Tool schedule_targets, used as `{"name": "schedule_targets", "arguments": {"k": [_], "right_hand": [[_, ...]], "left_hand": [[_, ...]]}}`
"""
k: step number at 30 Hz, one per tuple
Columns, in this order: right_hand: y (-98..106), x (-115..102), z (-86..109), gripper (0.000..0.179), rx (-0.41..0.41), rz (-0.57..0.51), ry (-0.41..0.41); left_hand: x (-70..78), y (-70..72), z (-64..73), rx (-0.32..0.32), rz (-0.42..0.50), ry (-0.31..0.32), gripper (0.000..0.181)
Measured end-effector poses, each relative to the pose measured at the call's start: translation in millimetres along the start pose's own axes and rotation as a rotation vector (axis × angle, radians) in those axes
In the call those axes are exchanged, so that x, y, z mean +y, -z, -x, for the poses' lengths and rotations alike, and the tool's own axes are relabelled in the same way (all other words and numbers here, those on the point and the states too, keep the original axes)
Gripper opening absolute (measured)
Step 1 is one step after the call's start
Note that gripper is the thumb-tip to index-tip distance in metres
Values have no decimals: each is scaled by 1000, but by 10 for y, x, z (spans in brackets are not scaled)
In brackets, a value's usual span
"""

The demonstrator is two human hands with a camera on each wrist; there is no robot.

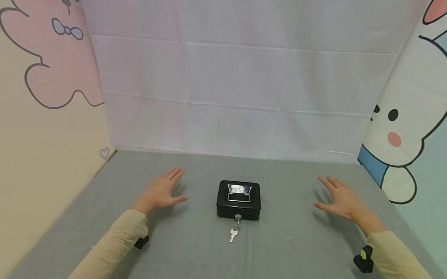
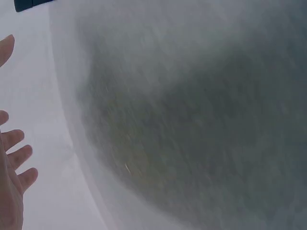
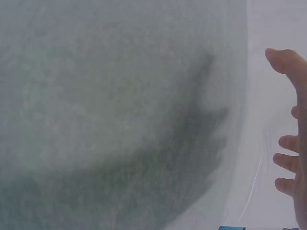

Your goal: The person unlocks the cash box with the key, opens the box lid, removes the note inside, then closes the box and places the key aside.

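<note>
A black metal cash box (image 1: 238,209) with a wire handle on its lid sits closed on the grey table. In its front lock is a key (image 1: 237,217), and a second key (image 1: 234,235) hangs below it, lying over the cloth. To the left of the box, my left hand (image 1: 162,191) hovers above the table with fingers spread and nothing in it. My right hand (image 1: 338,199) is held out farther off on the box's right, also empty, thumb apart from the fingers. Both hands cast shadows on the cloth and touch nothing.
Grey cloth (image 1: 203,259) covers the table. A white curtain (image 1: 241,82) hangs along the back edge. Printed cartoon sheets flank the table, a pink bear (image 1: 62,61) on the left and a white rabbit (image 1: 407,131) on the right. Each wrist carries a black camera mount (image 1: 364,262).
</note>
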State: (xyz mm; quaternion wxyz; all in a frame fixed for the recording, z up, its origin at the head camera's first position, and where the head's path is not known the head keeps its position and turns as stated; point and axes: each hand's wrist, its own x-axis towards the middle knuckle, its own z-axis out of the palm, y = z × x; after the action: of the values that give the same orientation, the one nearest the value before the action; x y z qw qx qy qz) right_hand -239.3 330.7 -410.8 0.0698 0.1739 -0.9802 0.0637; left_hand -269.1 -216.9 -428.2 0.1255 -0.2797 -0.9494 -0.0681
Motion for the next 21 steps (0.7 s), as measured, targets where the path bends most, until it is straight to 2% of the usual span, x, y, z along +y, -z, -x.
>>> {"name": "schedule_targets", "arguments": {"k": [10, 21], "right_hand": [[-9, -142, -31, 87, 5, -98, 0], [-120, -299, -65, 82, 42, -239, 27]], "left_hand": [[260, -36, -111, -22, 153, 5, 84], [532, -93, -196, -90, 201, -46, 86]]}}
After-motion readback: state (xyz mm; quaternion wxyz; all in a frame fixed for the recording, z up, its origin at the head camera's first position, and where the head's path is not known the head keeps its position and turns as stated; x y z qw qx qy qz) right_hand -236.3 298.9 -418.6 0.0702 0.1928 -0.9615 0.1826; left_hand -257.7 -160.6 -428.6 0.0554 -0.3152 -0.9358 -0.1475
